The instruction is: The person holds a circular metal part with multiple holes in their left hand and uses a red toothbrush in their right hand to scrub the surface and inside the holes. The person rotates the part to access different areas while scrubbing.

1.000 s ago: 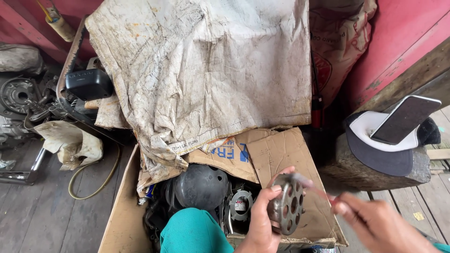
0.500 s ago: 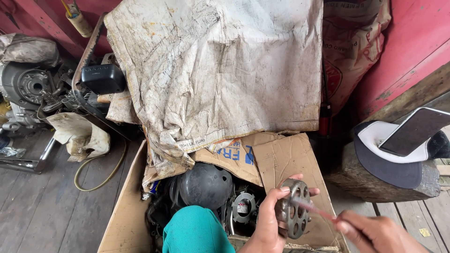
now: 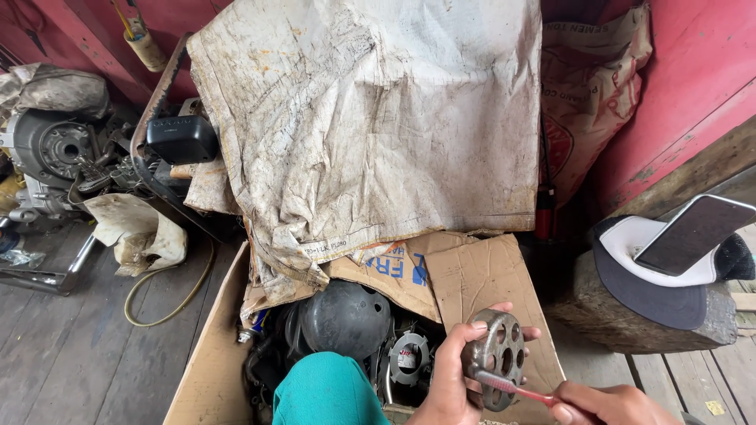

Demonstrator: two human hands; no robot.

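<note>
My left hand (image 3: 450, 378) grips a round grey metal disc with several holes (image 3: 496, 356), held upright over the open cardboard box (image 3: 213, 346). My right hand (image 3: 610, 404) at the bottom edge holds a red-handled toothbrush (image 3: 516, 389), whose bristle end rests against the lower face of the disc. A teal-clad knee (image 3: 327, 391) sits just left of my left hand.
The box holds dark engine parts, a black domed cover (image 3: 342, 316) and a ring-shaped part (image 3: 408, 358). A dirty white tarp (image 3: 370, 118) drapes behind it. A cap (image 3: 654, 275) with a phone (image 3: 693, 233) on it lies on a block at right. Engine pieces (image 3: 55, 149) lie at left.
The view has drifted so the scene sits a little lower and to the right. My right hand has drawn the toothbrush down across the disc to its lower edge. The left hand keeps its hold.
</note>
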